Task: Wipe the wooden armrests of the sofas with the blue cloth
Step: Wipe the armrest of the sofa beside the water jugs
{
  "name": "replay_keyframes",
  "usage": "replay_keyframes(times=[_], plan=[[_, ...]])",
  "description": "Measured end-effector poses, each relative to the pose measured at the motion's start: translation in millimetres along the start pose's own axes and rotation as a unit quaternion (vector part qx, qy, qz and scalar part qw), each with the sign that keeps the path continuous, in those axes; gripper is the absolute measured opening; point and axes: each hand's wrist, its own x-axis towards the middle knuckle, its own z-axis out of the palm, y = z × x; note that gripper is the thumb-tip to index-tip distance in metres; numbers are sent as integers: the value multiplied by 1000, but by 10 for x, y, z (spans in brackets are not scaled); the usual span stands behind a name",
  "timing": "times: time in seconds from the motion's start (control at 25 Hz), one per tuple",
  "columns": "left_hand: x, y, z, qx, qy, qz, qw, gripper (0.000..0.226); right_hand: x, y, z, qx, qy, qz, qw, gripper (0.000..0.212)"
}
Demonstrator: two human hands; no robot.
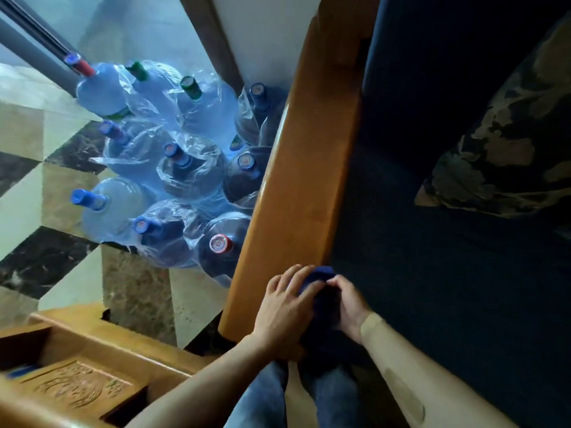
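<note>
Cloth (318,281) is bunched at the armrest (296,180) end, pressed by the left hand (285,310), pinched by the right hand (349,304); wood beyond could be missed.

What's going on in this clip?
A person is at the near end of a sofa's wooden armrest, both hands on a blue cloth. The left hand lies over it with fingers spread; the right hand pinches it. Big water bottles crowd the floor beside the armrest.
</note>
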Motion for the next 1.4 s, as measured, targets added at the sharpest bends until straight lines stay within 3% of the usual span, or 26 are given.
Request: replay_keyframes(times=[0.08, 0.16, 0.32, 0.44, 0.56, 0.72, 1.0, 1.2, 1.4], plan=[[-78, 38, -20, -72, 37, -186, 979, 60, -67, -2, -70, -154, 54, -49, 985, 18], [-102, 30, -8, -115, 34, -274, 954, 53, -129, -38, -128, -281, 89, -119, 948, 28], [-218, -68, -37, -195, 10, -275, 941, 24, -274, -89, -81, -444, 103, -197, 868, 45], [-401, -138, -90, -296, 68, -229, 925, 18, -432, -194, -2, -523, 115, -256, 805, 41], [-836, -186, -293, -385, 151, -184, 892, 5, -748, -188, 245, -525, 94, -337, 776, 23], [-1649, -374, -702, -458, 301, -191, 814, 19, -1195, 50, 972, -502, 15, -434, 748, 23], [-3459, -878, -1239, -421, 525, -250, 696, 18, -1976, 859, 2609, -470, -175, -509, 700, 21], [-4701, -1089, -1104, -373, 619, -295, 625, 15, -2421, 1645, 3436, -507, -275, -532, 620, 30], [-5613, -1039, -828, -336, 664, -351, 568, 13, -2691, 2383, 3914, -556, -345, -542, 527, 28]])
